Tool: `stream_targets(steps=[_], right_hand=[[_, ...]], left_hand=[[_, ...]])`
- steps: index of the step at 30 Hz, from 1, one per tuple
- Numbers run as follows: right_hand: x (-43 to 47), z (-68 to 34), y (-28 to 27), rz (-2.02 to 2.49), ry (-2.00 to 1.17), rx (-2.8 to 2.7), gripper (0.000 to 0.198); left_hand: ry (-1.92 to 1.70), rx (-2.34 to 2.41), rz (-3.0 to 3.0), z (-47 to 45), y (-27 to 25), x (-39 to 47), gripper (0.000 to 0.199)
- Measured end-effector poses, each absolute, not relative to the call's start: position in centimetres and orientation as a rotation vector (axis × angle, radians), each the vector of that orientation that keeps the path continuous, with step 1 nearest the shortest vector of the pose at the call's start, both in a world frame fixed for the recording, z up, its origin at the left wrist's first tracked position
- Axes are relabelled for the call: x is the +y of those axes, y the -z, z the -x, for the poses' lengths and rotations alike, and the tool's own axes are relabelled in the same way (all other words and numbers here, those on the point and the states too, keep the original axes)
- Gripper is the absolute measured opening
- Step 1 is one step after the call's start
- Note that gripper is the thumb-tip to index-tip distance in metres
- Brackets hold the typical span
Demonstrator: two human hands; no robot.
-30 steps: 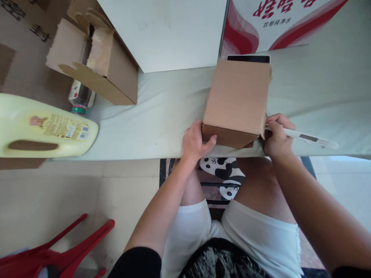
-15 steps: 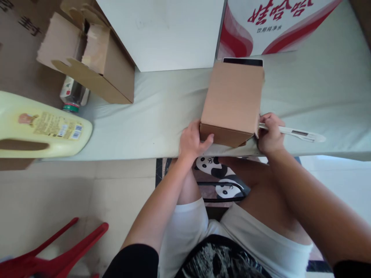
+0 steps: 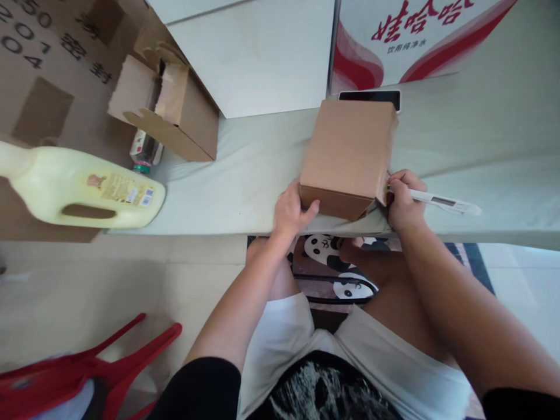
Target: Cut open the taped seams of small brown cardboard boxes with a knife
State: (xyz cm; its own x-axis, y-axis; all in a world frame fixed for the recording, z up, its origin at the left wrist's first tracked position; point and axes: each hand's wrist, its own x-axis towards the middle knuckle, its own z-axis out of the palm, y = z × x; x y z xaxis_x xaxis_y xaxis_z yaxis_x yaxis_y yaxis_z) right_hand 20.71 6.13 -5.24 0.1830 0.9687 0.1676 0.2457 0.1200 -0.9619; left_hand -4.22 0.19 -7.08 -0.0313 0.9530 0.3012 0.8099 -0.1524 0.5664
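With the cardboard box point(image 3: 347, 154) as the clock's centre, it sits near the table's point(image 3: 258, 169) front edge. At 8 o'clock the left hand point(image 3: 293, 211) holds its near corner, thumb on the front face. At 4 o'clock the right hand point(image 3: 406, 201) grips a slim white tool point(image 3: 446, 202), handle pointing to 3; the tip, hard to see, seems to be against the box's side. A dark-screened device point(image 3: 374, 99) lies partly hidden at 1 o'clock, before a red-and-white carton point(image 3: 406, 41). A yellow jug point(image 3: 90, 189) lies well apart at 9, a clear bottle point(image 3: 143, 150) near it.
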Motion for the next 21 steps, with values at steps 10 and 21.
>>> stream_targets(steps=[10, 21], right_hand=[[7.5, -20.3, 4.2, 1.4, -0.814, -1.264, 0.025], [5.8, -17.9, 3.5, 1.406, -0.725, -1.241, 0.028]], left_hand=[[-0.969, 1.897, -1.95, 4.3, 6.6, 0.0, 0.079], [-1.415, 1.559, -1.356, 4.0, 4.4, 1.5, 0.063]])
